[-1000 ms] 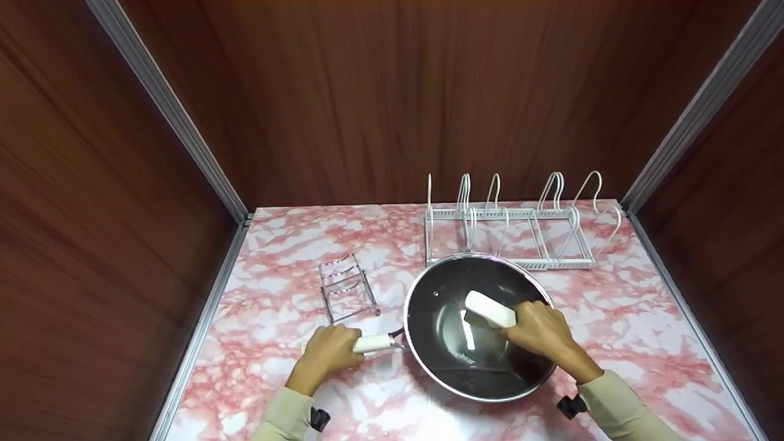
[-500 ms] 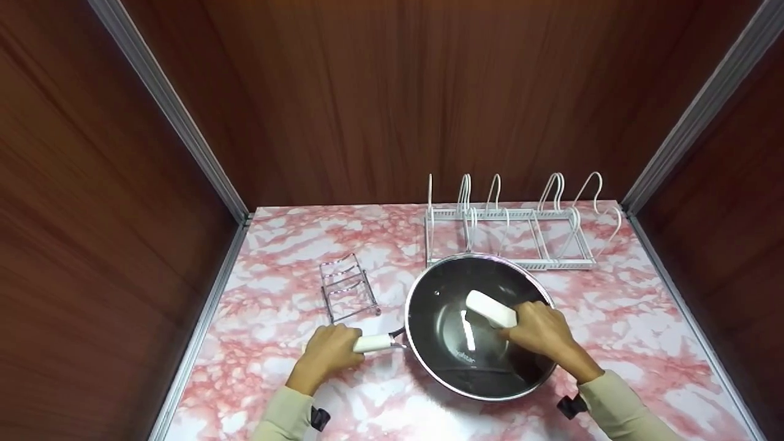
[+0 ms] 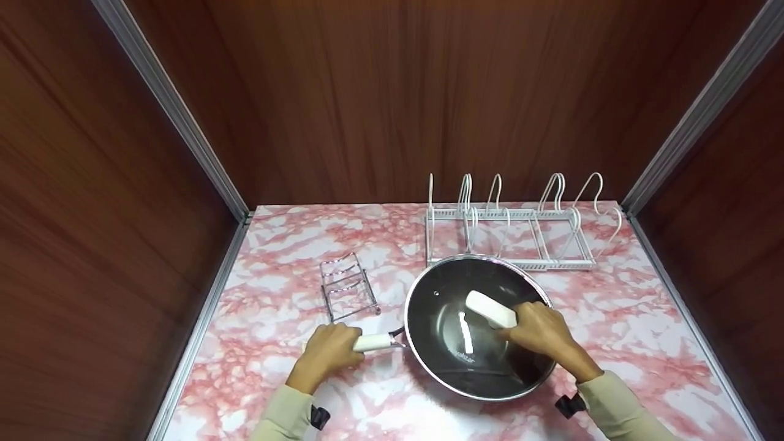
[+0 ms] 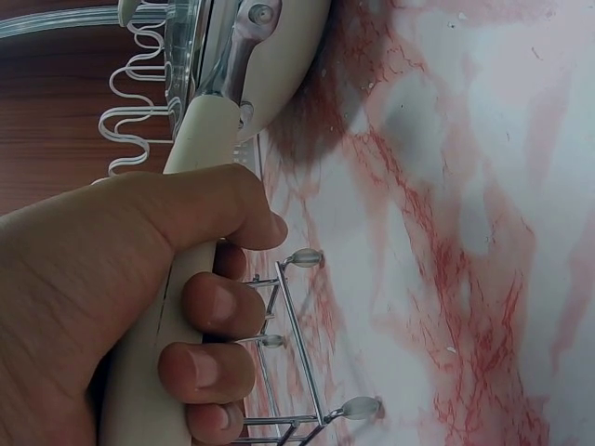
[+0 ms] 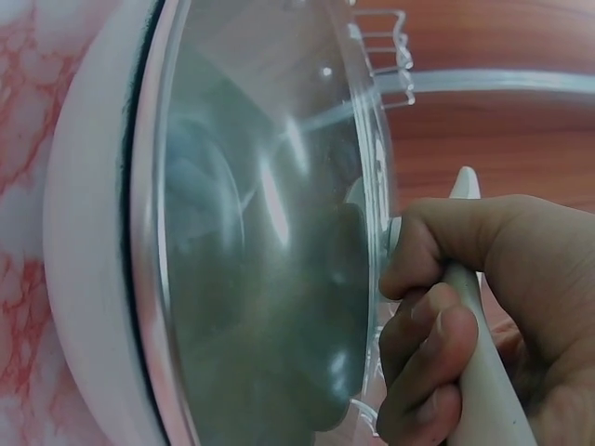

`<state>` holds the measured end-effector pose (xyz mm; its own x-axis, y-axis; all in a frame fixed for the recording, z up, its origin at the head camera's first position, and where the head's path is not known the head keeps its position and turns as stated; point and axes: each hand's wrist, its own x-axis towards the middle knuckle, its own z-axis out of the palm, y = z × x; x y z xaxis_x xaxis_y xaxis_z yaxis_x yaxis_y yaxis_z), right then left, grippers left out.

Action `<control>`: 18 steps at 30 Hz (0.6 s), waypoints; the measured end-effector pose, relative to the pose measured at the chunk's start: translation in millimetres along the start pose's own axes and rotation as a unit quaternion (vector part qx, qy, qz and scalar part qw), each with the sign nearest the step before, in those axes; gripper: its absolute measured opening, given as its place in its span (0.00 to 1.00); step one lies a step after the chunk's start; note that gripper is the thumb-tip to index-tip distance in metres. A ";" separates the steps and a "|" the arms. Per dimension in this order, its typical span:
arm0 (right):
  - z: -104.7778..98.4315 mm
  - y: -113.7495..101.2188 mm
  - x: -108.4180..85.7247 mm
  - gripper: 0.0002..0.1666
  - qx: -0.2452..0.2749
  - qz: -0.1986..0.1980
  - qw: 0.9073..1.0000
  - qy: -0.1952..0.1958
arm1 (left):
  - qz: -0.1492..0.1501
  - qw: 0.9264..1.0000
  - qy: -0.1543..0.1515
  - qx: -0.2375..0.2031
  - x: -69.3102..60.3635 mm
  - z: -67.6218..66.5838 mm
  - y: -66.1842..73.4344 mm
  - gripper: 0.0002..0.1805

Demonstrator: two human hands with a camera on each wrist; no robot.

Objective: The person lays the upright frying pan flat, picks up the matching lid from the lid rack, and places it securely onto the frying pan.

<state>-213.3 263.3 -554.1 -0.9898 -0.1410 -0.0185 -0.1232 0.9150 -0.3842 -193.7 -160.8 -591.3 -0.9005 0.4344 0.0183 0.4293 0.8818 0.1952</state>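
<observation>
A wide pan, cream outside [image 5: 88, 223] and dark within, sits at the front centre-right under a glass lid [image 3: 450, 349] with a metal rim. My left hand [image 3: 332, 349] grips the pan's cream handle [image 3: 373, 342], fingers wrapped around it in the left wrist view. My right hand [image 3: 539, 327] holds the lid's long cream handle [image 3: 490, 309], its thumb and fingers curled about it in the right wrist view. The lid lies over the pan's mouth; whether its whole rim touches the pan is not visible.
Behind the pan stands a white wire rack [image 3: 533, 264] with several upright loops, its front partly covered by the lid. A small chrome wire rack [image 3: 349, 288] lies just beyond my left hand. Brown panels [image 3: 392, 104] enclose the marbled red-and-white table [image 3: 282, 239] at back and sides.
</observation>
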 end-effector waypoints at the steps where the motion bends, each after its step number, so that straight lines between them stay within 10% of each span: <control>1: -0.1 -0.1 0.1 0.21 0.001 0.001 1.000 0.000 | 0.001 1.000 0.002 0.000 -0.1 0.0 0.0 0.15; 18: -2.8 -1.9 -0.1 0.19 0.008 -0.002 1.000 -0.013 | 0.004 1.000 0.002 0.003 0.5 -0.1 -0.5 0.15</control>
<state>-213.2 262.6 -550.8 -0.9871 -0.1545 -0.0414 -0.1254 0.9083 -0.3990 -194.3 -161.1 -591.3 -0.8975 0.4404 0.0229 0.4365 0.8798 0.1884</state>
